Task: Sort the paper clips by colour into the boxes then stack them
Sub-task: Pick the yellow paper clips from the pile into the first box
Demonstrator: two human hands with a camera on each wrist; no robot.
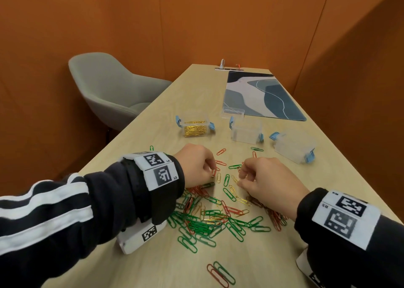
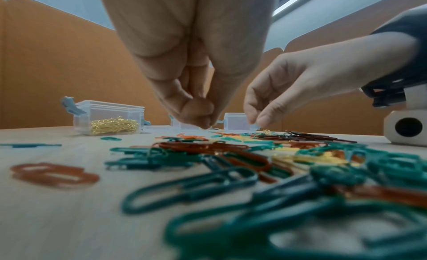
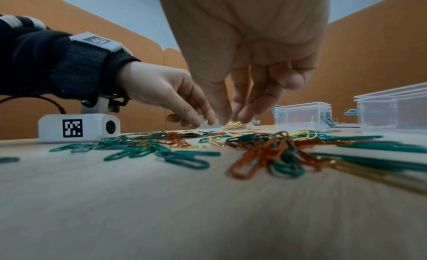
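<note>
Gold clip [image 1: 213, 172] pinched in left hand [image 1: 196, 165]; right hand [image 1: 265, 178] grip unclear.

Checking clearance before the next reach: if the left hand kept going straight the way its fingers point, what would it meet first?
Most likely the tabletop: the left hand has its fingers angled down, tips just above the scattered paper clips. Whether they already touch is unclear.

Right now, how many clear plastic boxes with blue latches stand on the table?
3, in a row beyond the hands: the left box holds gold paper clips, the middle box and the right box look empty. A loose clear lid lies behind the middle one.
</note>
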